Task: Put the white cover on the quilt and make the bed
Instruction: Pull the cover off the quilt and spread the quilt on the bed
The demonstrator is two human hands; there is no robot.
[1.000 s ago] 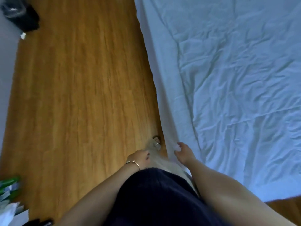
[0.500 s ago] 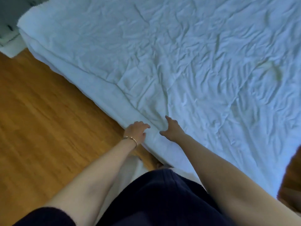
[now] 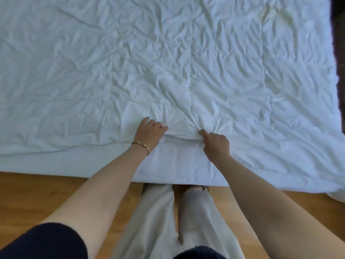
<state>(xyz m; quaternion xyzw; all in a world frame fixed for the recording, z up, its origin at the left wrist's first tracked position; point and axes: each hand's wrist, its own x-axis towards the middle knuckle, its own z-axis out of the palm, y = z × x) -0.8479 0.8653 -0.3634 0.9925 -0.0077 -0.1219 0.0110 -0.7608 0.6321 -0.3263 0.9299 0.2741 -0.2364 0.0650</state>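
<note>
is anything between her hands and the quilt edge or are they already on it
Nothing visible stands between them. The left hand and the right hand are both already on the white quilt at its near edge, fingers curled into the cloth, which bunches into folds between them. Only the wood floor lies below that edge.

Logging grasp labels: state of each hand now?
Left hand: closed, gripping the quilt at its near edge.
Right hand: closed, pinching the quilt.

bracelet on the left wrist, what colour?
Gold-toned, a thin open bangle just below the left hand. Head view, the only one.
</note>
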